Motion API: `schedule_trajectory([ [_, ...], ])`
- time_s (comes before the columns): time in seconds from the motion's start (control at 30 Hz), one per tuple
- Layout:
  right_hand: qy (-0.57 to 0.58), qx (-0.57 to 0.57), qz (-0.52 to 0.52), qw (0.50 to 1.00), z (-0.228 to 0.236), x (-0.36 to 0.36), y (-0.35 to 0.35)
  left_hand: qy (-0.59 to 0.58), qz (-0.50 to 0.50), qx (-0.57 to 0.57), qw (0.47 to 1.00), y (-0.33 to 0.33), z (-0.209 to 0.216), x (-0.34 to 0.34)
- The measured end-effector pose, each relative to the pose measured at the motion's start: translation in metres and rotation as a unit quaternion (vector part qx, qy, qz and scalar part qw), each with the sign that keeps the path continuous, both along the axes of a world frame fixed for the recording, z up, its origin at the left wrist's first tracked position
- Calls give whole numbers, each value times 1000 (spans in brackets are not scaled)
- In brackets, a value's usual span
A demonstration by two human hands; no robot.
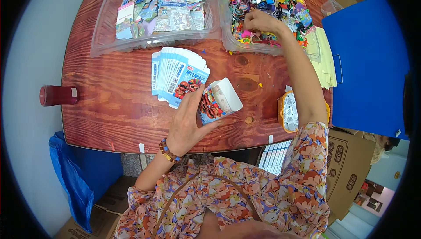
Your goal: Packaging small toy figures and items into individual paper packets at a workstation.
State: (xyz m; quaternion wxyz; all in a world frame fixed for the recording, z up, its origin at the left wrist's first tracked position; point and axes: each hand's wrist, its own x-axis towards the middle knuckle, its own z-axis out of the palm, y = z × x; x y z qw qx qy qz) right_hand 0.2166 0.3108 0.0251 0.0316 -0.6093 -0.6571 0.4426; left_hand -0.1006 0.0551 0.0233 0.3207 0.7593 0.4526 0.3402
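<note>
My left hand [187, 122] grips a small open carton [221, 100], blue and white with cartoon figures, between thumb and fingers. Its top flap stands open toward the upper right, and something pale shows inside. Beside the carton lies a fanned stack of flat, matching cartons [177, 74]. At the far right my right hand [264, 22] is in a clear plastic bin [245, 48] heaped with small colourful toys [280, 2]. Its fingers are bent together over the trinkets; whatever they pinch is too small to make out.
A second clear bin [98, 37] holds many small packets and cards. Yellow-green sheets [322, 54] lie by the right edge, near a blue panel [368, 63]. A yellow basket [281, 111] with white packets sits under my right forearm. A red-capped jar [59, 95] lies at left.
</note>
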Motion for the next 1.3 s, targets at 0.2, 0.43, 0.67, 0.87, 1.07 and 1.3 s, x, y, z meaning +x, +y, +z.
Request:
schedule_trajectory([
  [0.2, 84, 61, -14, 994, 12, 0, -6, 0, 3, 9, 1000, 1, -2, -1],
  [0.43, 31, 104, -25, 994, -1, 13, -2, 16, 6, 4, 1000, 1, -4, 0],
  [0.67, -240, 196, 118, 943, -7, -2, -8, 8, -1, -7, 1000, 7, -4, 3],
  [0.87, -223, 95, 158, 957, -8, -22, 2, 3, -2, 1, 1000, 8, -6, 3],
  [1.07, -106, 129, 131, 977, -7, -6, 0, 7, 10, -10, 1000, 8, -9, 0],
  [1.3, -123, 145, 44, 981, 21, -19, -15, -1, 5, 0, 1000, 6, -4, -3],
])
